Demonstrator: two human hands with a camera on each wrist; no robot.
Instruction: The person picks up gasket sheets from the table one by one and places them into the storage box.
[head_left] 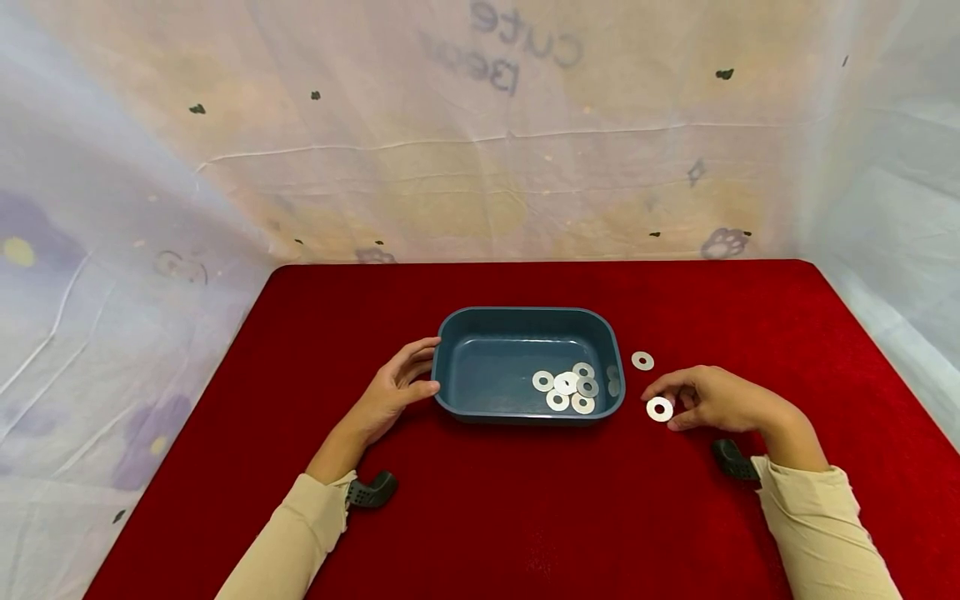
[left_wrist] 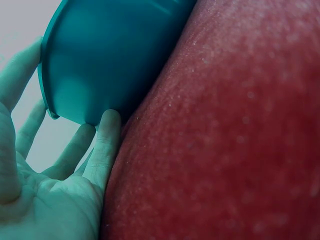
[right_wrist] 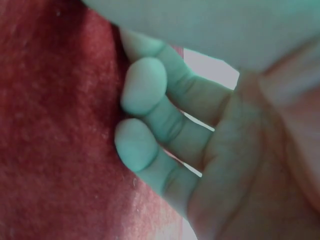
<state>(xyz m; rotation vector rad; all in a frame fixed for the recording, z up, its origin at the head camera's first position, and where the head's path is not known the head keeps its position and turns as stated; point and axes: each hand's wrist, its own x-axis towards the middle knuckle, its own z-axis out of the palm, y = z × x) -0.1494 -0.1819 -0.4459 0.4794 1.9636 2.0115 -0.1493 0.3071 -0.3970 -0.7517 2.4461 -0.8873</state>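
A blue-grey rectangular tray [head_left: 480, 415] stands on the red cloth, with several flat metal washers [head_left: 558, 400] grouped at its right end, some overlapping. At the tray's left end, my left hand [head_left: 392, 387] touches the outer wall with spread fingers and thumb; the left wrist view shows fingertips [left_wrist: 109, 122] against the tray's side [left_wrist: 100, 65]. Right of the tray, my right hand [head_left: 708, 400] pinches a washer [head_left: 650, 410] between thumb and index finger. The right wrist view shows its other fingers [right_wrist: 145, 85] bent near the cloth, the washer hidden there.
Another washer [head_left: 635, 364] lies on the red cloth [head_left: 525, 517] between the tray and the right hand, a bit farther back. A pale patterned curtain [head_left: 480, 192] hangs behind the table and along both sides.
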